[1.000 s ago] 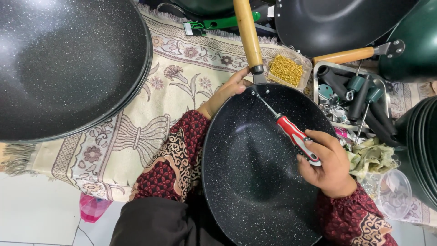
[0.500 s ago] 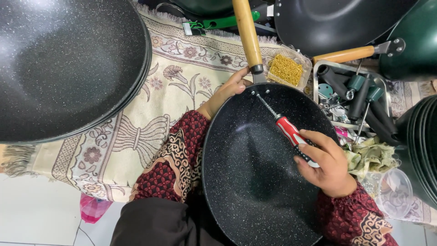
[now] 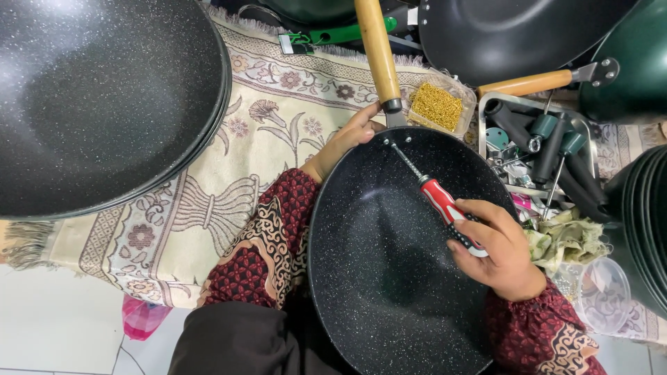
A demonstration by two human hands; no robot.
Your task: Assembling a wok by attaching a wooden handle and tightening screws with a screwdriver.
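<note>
- Your right hand (image 3: 501, 251) is clamped around a red-handled screwdriver (image 3: 445, 208), shaft angled up inside the speckled black pan (image 3: 389, 278) in your lap.
- Your left hand (image 3: 345, 141) grips the pan rim beside the wooden handle (image 3: 377, 52).
- Step in hand, judged: driving the handle-bracket screw; next calls for keeping the tip seated.
- Beyond: tub of small brass fasteners (image 3: 436, 105).
</note>
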